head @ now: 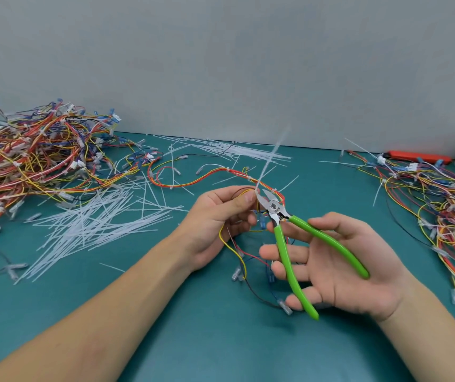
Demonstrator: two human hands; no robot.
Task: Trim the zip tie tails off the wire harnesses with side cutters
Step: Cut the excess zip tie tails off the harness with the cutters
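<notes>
- Our left grip (220, 216) pinches the wire harness (215, 176) at its zip tie tail (271, 155).
- Our right grip (331, 266) loosely holds the side cutters (284, 244), blades parted beside the tail.

Head view, downward, close over table (165, 340)

Bright, even overhead light, soft shadows, wide-angle bending at edges, slightly blurred raised zip tie tail (271, 158)
</notes>
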